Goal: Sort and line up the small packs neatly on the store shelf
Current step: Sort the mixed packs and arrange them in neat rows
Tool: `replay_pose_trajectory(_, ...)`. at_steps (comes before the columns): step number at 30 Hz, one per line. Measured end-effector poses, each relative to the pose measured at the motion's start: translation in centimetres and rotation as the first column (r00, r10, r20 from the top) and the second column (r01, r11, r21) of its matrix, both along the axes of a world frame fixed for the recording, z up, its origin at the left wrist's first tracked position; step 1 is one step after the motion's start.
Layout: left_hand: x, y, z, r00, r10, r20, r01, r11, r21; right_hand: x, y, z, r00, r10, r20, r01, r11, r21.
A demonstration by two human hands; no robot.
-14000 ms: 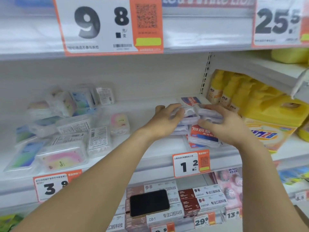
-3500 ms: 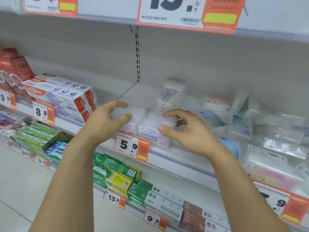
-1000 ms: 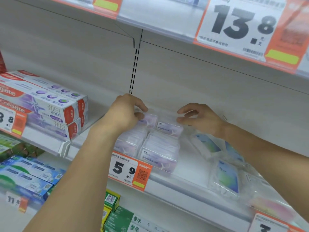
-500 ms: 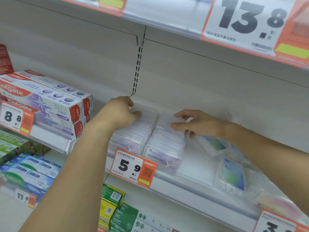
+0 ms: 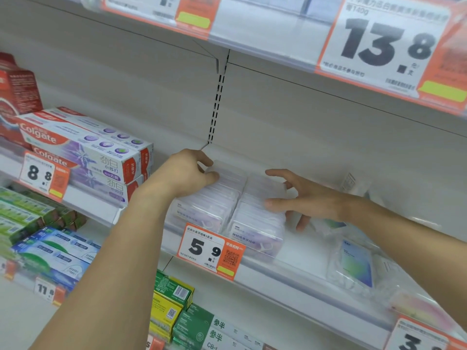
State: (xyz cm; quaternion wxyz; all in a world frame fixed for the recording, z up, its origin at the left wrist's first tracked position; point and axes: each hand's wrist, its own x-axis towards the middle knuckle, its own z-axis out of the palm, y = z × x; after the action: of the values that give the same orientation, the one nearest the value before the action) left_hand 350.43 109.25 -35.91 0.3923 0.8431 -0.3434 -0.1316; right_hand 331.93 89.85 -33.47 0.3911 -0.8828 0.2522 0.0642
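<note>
Two rows of small clear packs sit side by side on the white store shelf point(image 5: 298, 263), just behind the orange and white price tag point(image 5: 211, 251) that says 5.9. The left row of packs point(image 5: 209, 198) and the right row of packs point(image 5: 257, 215) touch each other and run from the front edge back toward the wall.

The left hand point(image 5: 187, 173) is at the back end of the left row. Its fingers are curled over the top of the last pack there — the thumb presses the side that faces us. The right hand point(image 5: 300, 198) is at the right side of the right row. It is spread wide, with straight fingers. The thumb lies against the packs in the middle of the row and the pointer finger reaches over the back of it. It grips nothing.

To the right, a bagged pack with a blue and green card point(image 5: 356, 269) lies flat on the same shelf, apart from the rows. To the left, Colgate toothpaste boxes point(image 5: 83, 152) are stacked on the next shelf — an 8.8 tag point(image 5: 43, 175) hangs under them. Green boxes point(image 5: 187, 317) sit on the shelf below.
</note>
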Motion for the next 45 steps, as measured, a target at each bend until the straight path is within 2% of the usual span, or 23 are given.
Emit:
replay_pose_trajectory(5, 0.0, 0.0, 0.0, 1.0, -0.002, 0.006, 0.002, 1.0, 0.002, -0.5, 1.0, 0.0, 0.999, 0.02, 0.033, -0.023, 0.995, 0.095)
replay_pose_trajectory(15, 0.1, 0.1, -0.2, 0.999, 0.023, 0.028, -0.023, 1.0, -0.013, -0.5, 0.5, -1.4, 0.997, 0.005, 0.078, -0.017, 0.987, 0.159)
replay_pose_trajectory(23, 0.0, 0.0, -0.1, 1.0, 0.023, 0.008, -0.023, 0.999, 0.026, -0.9, 1.3, -1.5, 0.998, 0.015, 0.066, -0.018, 0.999, 0.045)
replay_pose_trajectory(27, -0.6, -0.2, 0.5, 0.997, 0.028, 0.073, -0.036, 0.994, 0.108, -1.2, 1.7, -1.0, 0.999, 0.022, 0.044, -0.02, 0.999, -0.038)
replay_pose_trajectory(29, -1.3, -0.3, 1.2, 0.985, 0.075, 0.152, -0.085, 0.995, 0.061, -1.6, 1.8, -0.2, 0.999, 0.004, 0.053, 0.001, 0.995, -0.095)
replay_pose_trajectory(32, -3.2, -0.5, 3.3, 0.966, 0.131, 0.225, -0.103, 0.986, -0.132, -2.8, 1.4, 1.3, 0.974, -0.086, 0.212, 0.104, 0.992, -0.076)
replay_pose_trajectory(34, -5.2, -1.0, 4.9, 0.974, 0.079, 0.212, -0.032, 0.976, -0.217, -4.5, 1.2, 2.4, 0.936, -0.133, 0.325, 0.166, 0.983, -0.076)
replay_pose_trajectory(36, -8.0, -1.6, 6.4, 0.976, -0.027, 0.218, 0.078, 0.97, -0.231, -7.0, 1.1, 3.5, 0.919, -0.137, 0.37, 0.197, 0.972, -0.129)
replay_pose_trajectory(40, -15.2, -3.4, 7.9, 0.9, -0.279, 0.336, 0.319, 0.945, -0.068, -14.1, 0.7, 5.7, 0.942, -0.09, 0.324, 0.177, 0.953, -0.248)
replay_pose_trajectory(45, -22.9, -6.8, 5.8, 0.815, -0.469, 0.34, 0.488, 0.872, 0.032, -22.6, -0.7, 5.1, 0.98, -0.06, 0.192, 0.134, 0.905, -0.404)
